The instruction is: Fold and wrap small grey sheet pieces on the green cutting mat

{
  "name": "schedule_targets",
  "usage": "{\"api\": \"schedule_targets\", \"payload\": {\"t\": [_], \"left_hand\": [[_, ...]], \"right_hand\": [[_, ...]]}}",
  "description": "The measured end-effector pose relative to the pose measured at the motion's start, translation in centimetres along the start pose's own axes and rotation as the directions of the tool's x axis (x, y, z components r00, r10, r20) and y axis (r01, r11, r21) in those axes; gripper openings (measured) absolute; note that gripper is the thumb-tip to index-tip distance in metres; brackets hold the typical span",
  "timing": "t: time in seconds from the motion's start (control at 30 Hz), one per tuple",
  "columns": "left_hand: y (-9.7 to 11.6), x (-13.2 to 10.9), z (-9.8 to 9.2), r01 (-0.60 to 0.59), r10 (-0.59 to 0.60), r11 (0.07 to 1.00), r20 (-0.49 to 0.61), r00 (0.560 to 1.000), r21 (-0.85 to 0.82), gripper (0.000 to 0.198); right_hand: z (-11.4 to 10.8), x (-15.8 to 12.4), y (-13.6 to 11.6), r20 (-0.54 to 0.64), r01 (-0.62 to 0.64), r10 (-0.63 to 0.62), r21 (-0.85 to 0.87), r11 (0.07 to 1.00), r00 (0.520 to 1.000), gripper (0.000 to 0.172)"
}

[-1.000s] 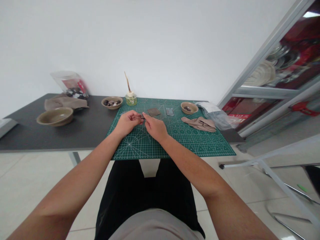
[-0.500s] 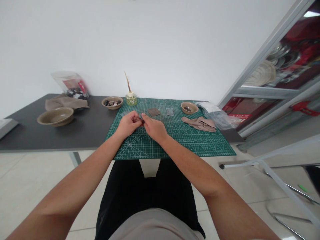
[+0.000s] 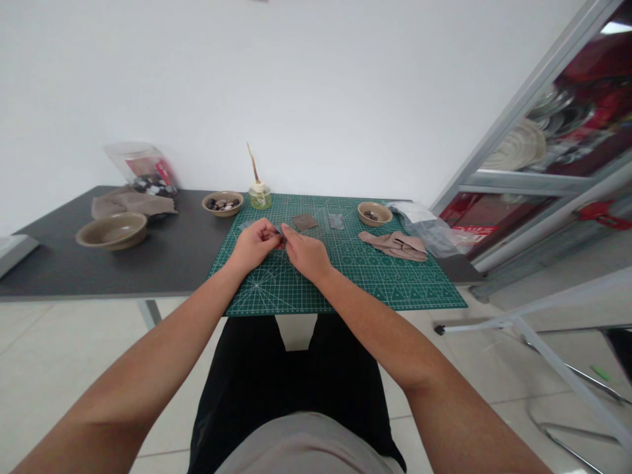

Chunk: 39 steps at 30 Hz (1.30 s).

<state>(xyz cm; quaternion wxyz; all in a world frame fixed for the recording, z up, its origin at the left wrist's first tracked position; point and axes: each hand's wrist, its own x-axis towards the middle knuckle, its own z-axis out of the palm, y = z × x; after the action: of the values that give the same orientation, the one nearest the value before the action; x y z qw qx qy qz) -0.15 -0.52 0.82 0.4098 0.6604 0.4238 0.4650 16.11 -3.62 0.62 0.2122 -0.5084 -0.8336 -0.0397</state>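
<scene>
My left hand (image 3: 255, 242) and my right hand (image 3: 307, 251) meet over the green cutting mat (image 3: 375, 276), fingers pinched together on a small dark piece between them, too small to name. Just beyond my fingertips lies a small brown square of material (image 3: 304, 222) and a little clear packet (image 3: 336, 220). A folded tan cloth (image 3: 395, 244) rests on the mat to the right of my right hand.
A small bowl with dark bits (image 3: 374, 212) and a small bowl of buttons (image 3: 222, 203) flank a glass jar with a stick (image 3: 259, 195). A large tan bowl (image 3: 112, 230), cloth and a plastic jar (image 3: 143, 172) sit left. Clear bags (image 3: 428, 227) lie right.
Both hands have stayed together at the same spot on the mat, with only slight finger movement. The view shifted down a little.
</scene>
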Motion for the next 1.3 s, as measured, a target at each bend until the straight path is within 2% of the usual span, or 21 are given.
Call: {"api": "schedule_targets", "payload": {"t": [0.1,0.23,0.37,0.57,0.77,0.9,1.07,1.23,1.3], "left_hand": [[-0.05,0.05,0.0,0.028,-0.028,1.0,-0.032,0.999,0.01,0.019],[-0.52,0.27,-0.18,-0.016,0.024,0.995,-0.08,0.997,0.097,0.021],[-0.59,0.3,-0.26,-0.018,0.023,0.997,-0.079,0.997,0.069,0.018],[0.08,0.0,-0.18,0.003,0.016,0.974,-0.083,0.996,0.226,0.011],[-0.44,0.17,-0.3,0.024,-0.009,0.991,-0.112,0.994,0.131,0.016],[-0.36,0.19,-0.31,0.031,-0.008,0.984,-0.13,0.992,0.175,0.013],[-0.11,0.06,-0.33,0.032,-0.015,0.99,-0.121,0.993,0.135,0.015],[-0.04,0.04,-0.41,0.015,0.016,0.971,-0.127,0.992,0.237,0.009],[0.03,0.02,-0.37,0.012,0.015,0.976,-0.123,0.992,0.219,0.009]], "right_hand": [[-0.11,0.0,-0.06,-0.004,-0.013,0.013,0.0,1.0,1.0,0.051],[-0.27,-0.02,-0.18,-0.001,0.059,-0.059,0.0,0.998,0.998,0.05],[-0.03,0.05,-0.07,-0.014,0.014,-0.014,0.01,1.0,1.0,0.051],[0.43,0.05,0.09,-0.027,0.067,-0.068,-0.034,0.997,0.997,0.05],[0.48,0.06,0.14,-0.039,0.029,-0.031,-0.065,0.997,0.999,0.05],[0.52,0.12,0.1,-0.028,0.082,-0.085,-0.089,0.993,0.996,0.05],[0.54,0.11,0.09,-0.029,0.041,-0.044,-0.105,0.994,0.999,0.051],[0.59,0.04,0.07,-0.027,0.097,-0.1,-0.104,0.99,0.995,0.05],[0.66,0.05,0.13,-0.033,0.083,-0.087,-0.095,0.992,0.996,0.051]]}}
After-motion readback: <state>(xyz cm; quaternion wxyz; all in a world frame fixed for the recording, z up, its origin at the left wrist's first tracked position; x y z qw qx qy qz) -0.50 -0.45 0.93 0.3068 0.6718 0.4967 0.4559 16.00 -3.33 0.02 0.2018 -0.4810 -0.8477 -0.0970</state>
